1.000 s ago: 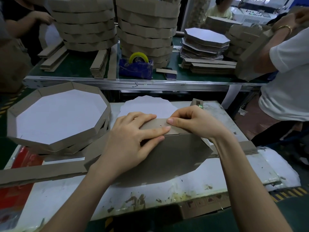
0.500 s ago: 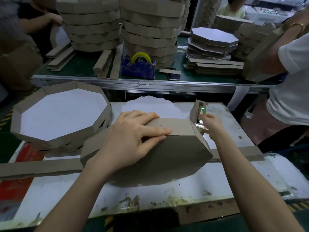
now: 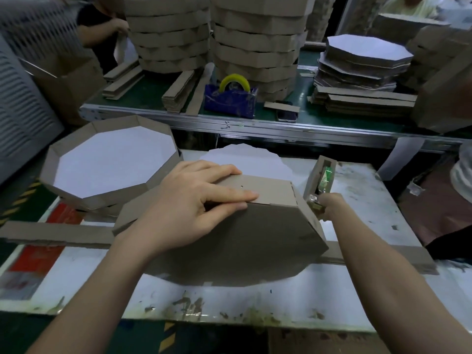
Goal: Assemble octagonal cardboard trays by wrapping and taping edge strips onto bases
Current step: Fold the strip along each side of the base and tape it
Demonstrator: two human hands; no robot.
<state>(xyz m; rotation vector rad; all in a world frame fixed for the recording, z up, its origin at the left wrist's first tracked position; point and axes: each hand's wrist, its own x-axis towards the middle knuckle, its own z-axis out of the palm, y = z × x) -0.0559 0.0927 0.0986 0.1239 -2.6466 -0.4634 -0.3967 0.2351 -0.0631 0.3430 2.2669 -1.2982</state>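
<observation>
On the white worktable (image 3: 357, 290), scuffed and stained along its near edge, a loose edge strip (image 3: 51, 232) lies crosswise. Beyond stands a green-topped bench (image 3: 148, 98) carrying tall stacks of trays (image 3: 255, 47), a pile of octagonal bases (image 3: 362, 60) and a blue tape dispenser (image 3: 229, 100) with a yellow roll. Other workers stand at both far corners.

The tray in work (image 3: 242, 241) rests at the table's centre, brown underside up and tilted toward the camera, with strip wrapped along its far sides and a seam showing at the top edge. A finished tray (image 3: 115, 195), white inside, sits to its left on others.

The left hand (image 3: 189, 208) lies flat, fingers straight, pressing the strip onto the tray's top edge. The right hand (image 3: 332, 208) is closed on a glossy tape end (image 3: 313, 199) at the foot of a cardboard tape holder (image 3: 313, 175), just beside the tray's right corner.

A green label inside the holder is too small to read.
</observation>
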